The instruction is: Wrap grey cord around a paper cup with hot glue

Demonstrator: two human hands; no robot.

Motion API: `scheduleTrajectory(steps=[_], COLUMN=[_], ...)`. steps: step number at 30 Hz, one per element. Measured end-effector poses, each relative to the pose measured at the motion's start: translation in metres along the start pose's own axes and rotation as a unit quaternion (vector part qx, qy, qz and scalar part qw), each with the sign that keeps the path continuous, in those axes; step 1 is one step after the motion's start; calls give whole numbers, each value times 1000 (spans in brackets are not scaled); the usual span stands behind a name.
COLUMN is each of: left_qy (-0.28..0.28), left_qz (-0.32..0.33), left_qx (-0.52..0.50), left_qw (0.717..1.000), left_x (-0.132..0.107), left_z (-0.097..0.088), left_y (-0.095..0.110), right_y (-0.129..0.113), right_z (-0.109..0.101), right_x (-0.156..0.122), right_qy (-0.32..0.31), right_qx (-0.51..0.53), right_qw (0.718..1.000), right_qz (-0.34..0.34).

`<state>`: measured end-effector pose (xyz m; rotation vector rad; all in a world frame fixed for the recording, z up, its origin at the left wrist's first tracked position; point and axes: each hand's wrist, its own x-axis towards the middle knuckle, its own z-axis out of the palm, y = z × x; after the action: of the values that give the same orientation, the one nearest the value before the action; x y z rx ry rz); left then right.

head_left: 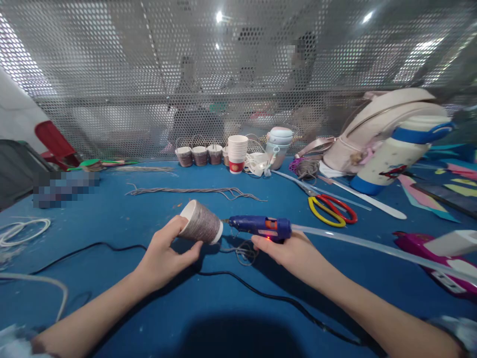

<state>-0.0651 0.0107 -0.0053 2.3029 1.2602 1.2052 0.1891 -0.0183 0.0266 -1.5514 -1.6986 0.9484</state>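
Observation:
My left hand point(167, 251) grips a paper cup point(203, 223) wound with grey-purple cord, tilted on its side with its mouth toward the upper left. In my right hand point(286, 251) is a blue glue gun point(257, 226) with an orange patch and a small lit red light. Its nozzle points left at the cup's base end; whether it touches cannot be made out. A long clear glue stick point(346, 242) runs from the back of the gun to the right. Below the nozzle a small coil of grey cord point(246, 252) lies on the blue table.
Cord-wrapped cups point(185, 157) and a stack of paper cups point(237, 154) stand along the back. Scissors point(331, 210), a bottle point(395, 154) and a purple power strip point(439, 263) lie to the right. Grey cords point(194, 191) stretch behind the cup. A black cable point(261, 293) crosses in front.

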Motion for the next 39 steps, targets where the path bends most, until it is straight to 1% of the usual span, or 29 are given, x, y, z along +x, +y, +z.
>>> scheduleTrajectory(steps=[2, 4, 5, 7, 9, 12, 14, 16, 18, 20, 22, 25, 28, 30, 31, 33, 35, 36, 37, 39], left_qy=[-6, -14, -17, -16, -7, -4, -6, -8, -11, -16, -26, -45, -59, -57, -53, -43, -35, -37, -32, -27], left_qz=[-17, -50, -71, -114, -140, -150, -151, -151, -151, -153, -158, -169, -182, -193, -199, -210, -217, -215, -213, -209], left_qx=[-24, -69, -96, -143, -166, -171, -167, -166, -166, -167, -167, -172, -181, -179, -174, -161, -151, -152, -152, -146], left_qw=[1000, 996, 993, 983, 976, 974, 974, 974, 974, 974, 973, 969, 965, 963, 963, 963, 964, 964, 965, 966], left_x=[0, 1, 2, 4, 7, 9, 8, 7, 6, 5, 5, 4, 3, 4, 4, 4, 3, 3, 2, 0], left_z=[-1, -2, -3, -5, -6, -6, -5, -3, -2, 0, 0, 1, 1, 1, 1, 0, 0, 0, 1, 2], left_y=[0, 0, 0, 0, 0, -3, -5, -6, -5, -3, -2, -1, -2, -2, -2, -2, -1, -1, -1, -2], right_y=[2, 5, 6, 9, 12, 15, 16, 19, 22, 26, 29, 34, 38, 40, 40, 38, 28, 21, 14, -2], right_z=[-2, -6, -8, -15, -23, -31, -31, -27, -22, -19, -18, -21, -30, -39, -44, -53, -57, -56, -52, -37], right_x=[3, 8, 10, 15, 20, 30, 38, 46, 52, 56, 58, 57, 52, 42, 35, 17, -3, -11, -18, -23], right_qy=[-36, -68, -78, -80, -62, -41, -33, -32, -52, -92, -116, -101, -85, -71, -57, -9, 33, 23, 4, -52], right_qx=[83, 166, 192, 202, 160, 9, -94, -151, -163, -148, -134, -149, -170, -206, -237, -315, -367, -358, -321, -224], right_qw=[995, 982, 976, 974, 984, 999, 994, 984, 981, 981, 981, 980, 979, 974, 968, 947, 927, 931, 943, 968], right_qz=[30, 54, 62, 66, 48, 2, -45, -89, -93, -80, -79, -82, -69, -65, -65, -65, -70, -71, -82, -99])
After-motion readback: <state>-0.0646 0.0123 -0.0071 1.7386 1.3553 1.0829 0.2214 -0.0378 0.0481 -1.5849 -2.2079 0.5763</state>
